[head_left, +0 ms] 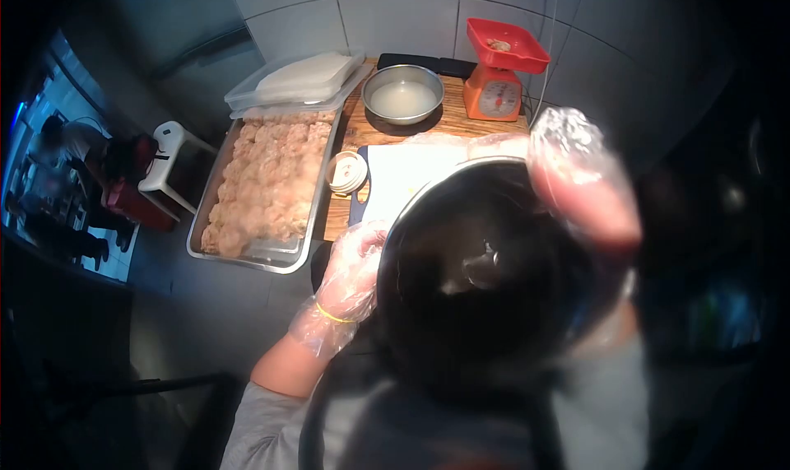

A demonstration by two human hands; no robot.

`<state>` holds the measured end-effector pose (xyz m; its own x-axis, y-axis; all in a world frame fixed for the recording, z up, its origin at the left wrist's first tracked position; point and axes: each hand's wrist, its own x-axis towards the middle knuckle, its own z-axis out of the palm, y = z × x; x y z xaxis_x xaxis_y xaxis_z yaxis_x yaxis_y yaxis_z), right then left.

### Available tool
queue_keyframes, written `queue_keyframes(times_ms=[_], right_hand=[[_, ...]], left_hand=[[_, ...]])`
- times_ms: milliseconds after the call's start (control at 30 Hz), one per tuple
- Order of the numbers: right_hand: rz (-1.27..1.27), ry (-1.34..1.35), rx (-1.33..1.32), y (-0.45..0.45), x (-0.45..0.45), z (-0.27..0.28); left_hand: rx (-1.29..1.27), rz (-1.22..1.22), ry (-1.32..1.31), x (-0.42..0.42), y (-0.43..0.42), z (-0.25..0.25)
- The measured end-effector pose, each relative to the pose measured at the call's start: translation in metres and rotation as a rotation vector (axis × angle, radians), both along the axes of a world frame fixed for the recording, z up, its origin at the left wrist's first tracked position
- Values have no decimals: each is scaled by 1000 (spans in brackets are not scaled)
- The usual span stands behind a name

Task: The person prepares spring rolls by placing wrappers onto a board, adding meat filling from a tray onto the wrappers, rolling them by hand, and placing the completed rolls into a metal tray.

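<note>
A large round bowl [494,281], dark inside with a bright glint, is close to me and tilted. My left hand [350,264], in a clear plastic glove held by a yellow band, has its fingers closed on the left rim. At the upper right rim is my right hand [588,190], also gloved in clear plastic. Motion blurs its fingers, so their grip is unclear. Behind the bowl, a white cutting board [395,169] with a dark blue edge is partly hidden. A stack of small round white lids or dishes [347,172] sits beside the board.
Left of the board stands a metal tray [292,260] of pale minced-meat portions, with clear plastic containers [296,79] at its far end. Farther back are a metal bowl of cloudy liquid [403,95] and an orange scale [496,91]. A white stool [177,145] and people stand off left.
</note>
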<state>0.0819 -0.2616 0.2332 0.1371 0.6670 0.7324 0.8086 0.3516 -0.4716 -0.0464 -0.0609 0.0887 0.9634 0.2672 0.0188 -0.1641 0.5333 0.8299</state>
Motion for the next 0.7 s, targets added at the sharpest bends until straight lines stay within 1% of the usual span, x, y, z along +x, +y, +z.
queue_keyframes(times_ms=[100, 200, 333, 433, 533, 700], right_hand=[[25, 55, -68, 2, 2, 3], [28, 127, -141, 8, 7, 4], [55, 230, -259, 11, 11, 9], [87, 288, -340, 2, 11, 17], [127, 342, -433, -15, 4, 29], [144, 510, -633, -25, -2, 48]], left_hand=[[151, 8, 52, -6, -5, 20], [216, 19, 149, -8, -7, 21], [327, 7, 98, -11, -5, 14], [323, 18, 47, -10, -5, 12], [340, 29, 66, -11, -1, 16], [185, 58, 22, -13, -1, 4]])
